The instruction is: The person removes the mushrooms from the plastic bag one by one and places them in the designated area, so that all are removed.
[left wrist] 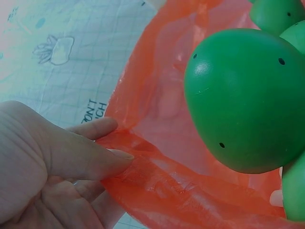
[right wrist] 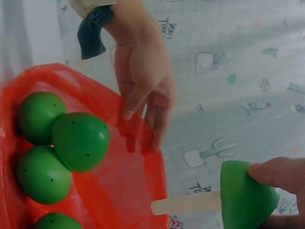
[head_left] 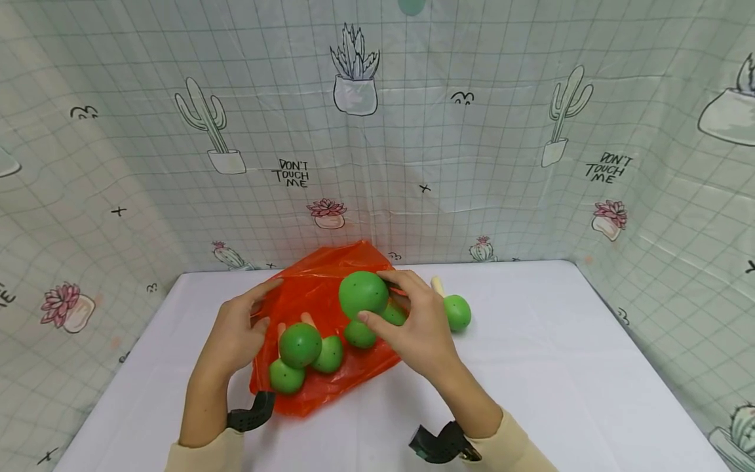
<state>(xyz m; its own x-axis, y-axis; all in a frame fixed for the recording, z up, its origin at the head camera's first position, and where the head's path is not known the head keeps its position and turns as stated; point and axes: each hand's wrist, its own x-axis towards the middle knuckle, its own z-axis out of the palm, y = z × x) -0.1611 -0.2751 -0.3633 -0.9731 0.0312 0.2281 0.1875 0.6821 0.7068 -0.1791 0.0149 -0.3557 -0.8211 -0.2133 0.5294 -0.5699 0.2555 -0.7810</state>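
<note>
My left hand [head_left: 236,331] pinches the left edge of a red plastic bag [head_left: 321,265], the thumb over the film in the left wrist view. My right hand [head_left: 421,321] holds a green dome-shaped toy [head_left: 361,295] with black dots above the bag; its flat wooden stick [right wrist: 188,204] points away from the fingers in the right wrist view. Several similar green toys lie in the bag, among them a front-left one [head_left: 287,377] and one stacked on top [head_left: 301,344]. Pale stick ends show beside them. Another pair sits below the raised toy, partly hidden by it and the right hand.
One more green toy [head_left: 457,313] lies on the white table [head_left: 531,367] just right of my right hand, its stick towards the back. A grid-patterned cloth [head_left: 425,144] with cactus drawings rises behind the table and along both sides.
</note>
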